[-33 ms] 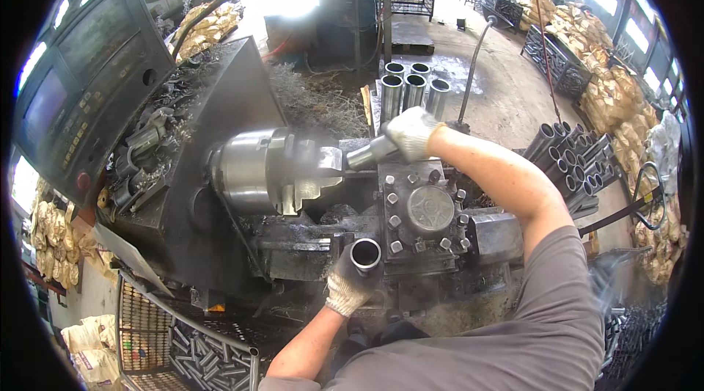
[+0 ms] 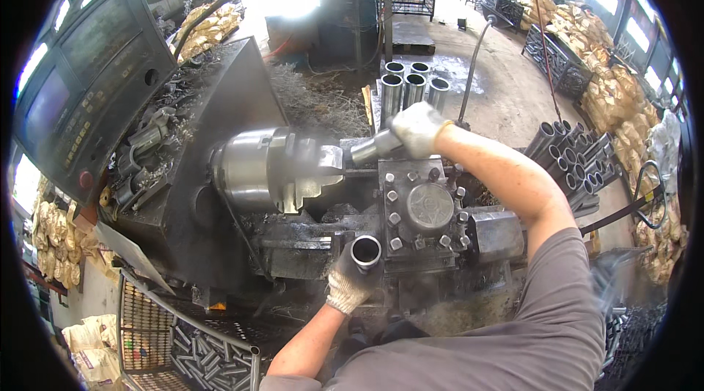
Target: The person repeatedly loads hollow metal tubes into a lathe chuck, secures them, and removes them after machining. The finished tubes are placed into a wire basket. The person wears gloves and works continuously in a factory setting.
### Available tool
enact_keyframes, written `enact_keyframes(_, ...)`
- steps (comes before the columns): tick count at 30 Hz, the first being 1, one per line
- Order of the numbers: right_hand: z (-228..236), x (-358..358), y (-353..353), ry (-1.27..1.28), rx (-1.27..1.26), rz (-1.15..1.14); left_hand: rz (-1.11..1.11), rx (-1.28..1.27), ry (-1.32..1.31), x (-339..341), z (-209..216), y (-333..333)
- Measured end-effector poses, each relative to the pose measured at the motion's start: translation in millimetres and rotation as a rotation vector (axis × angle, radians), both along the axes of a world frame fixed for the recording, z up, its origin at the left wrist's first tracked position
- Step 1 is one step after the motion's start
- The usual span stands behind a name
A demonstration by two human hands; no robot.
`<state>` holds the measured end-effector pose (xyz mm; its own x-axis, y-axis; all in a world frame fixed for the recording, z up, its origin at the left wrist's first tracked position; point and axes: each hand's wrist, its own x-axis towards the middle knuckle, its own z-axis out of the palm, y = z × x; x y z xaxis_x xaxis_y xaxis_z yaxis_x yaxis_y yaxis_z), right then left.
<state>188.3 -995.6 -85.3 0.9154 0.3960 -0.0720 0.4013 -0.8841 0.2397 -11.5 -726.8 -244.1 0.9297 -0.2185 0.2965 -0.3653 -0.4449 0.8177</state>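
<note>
My left hand [image 2: 350,281], in a dirty work glove, is closed round a short metal tube [image 2: 366,251] whose open end faces up, in front of the lathe. Across the machine, my right hand [image 2: 418,129], in a pale glove, grips another metal tube [image 2: 374,149]. That tube slants down to the left and its lower end is just right of the chuck jaws [image 2: 330,161], apart from them. The lathe chuck [image 2: 255,171] looks blurred round its jaws. Below my right hand sits the square tool post [image 2: 429,209] with bolts round its top.
Several tubes [image 2: 414,86] stand upright behind the tool post. More tubes [image 2: 561,152] lie stacked at the right. A control panel [image 2: 84,90] is at the left. At lower left a mesh bin [image 2: 150,332] holds short tubes. Metal shavings [image 2: 315,101] cover the area behind the chuck.
My right hand and its tube have shifted slightly to the right and up. My left hand with its tube has hardly moved.
</note>
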Motion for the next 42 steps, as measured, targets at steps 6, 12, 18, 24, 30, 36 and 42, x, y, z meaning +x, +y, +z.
enact_keyframes(6, 81, -130, 35, -0.099, 0.339, -0.265, -0.046, -0.076, -0.227, -19, 26, 37)
enact_keyframes(12, 22, -269, 117, 0.699, 1.108, -0.270, -0.484, -1.028, 0.365, -71, 72, 61)
enact_keyframes(18, -113, -315, 166, 1.202, 2.029, -0.777, -0.101, -0.891, 1.125, -69, 7, 83)
enact_keyframes(24, -177, -315, 164, 0.968, 1.262, -0.804, 0.172, -0.761, 1.003, -65, -8, 60)
enact_keyframes(30, -191, -334, 132, 0.855, 1.290, -0.671, 0.053, -1.198, 1.077, -69, -62, 92)
enact_keyframes(36, -130, -330, 138, 0.690, 1.288, -0.516, -0.118, -1.251, 1.222, -64, -83, 114)
enact_keyframes(42, -125, -333, 61, 0.163, 1.145, -0.692, -0.145, -0.453, 0.369, -44, -17, 78)
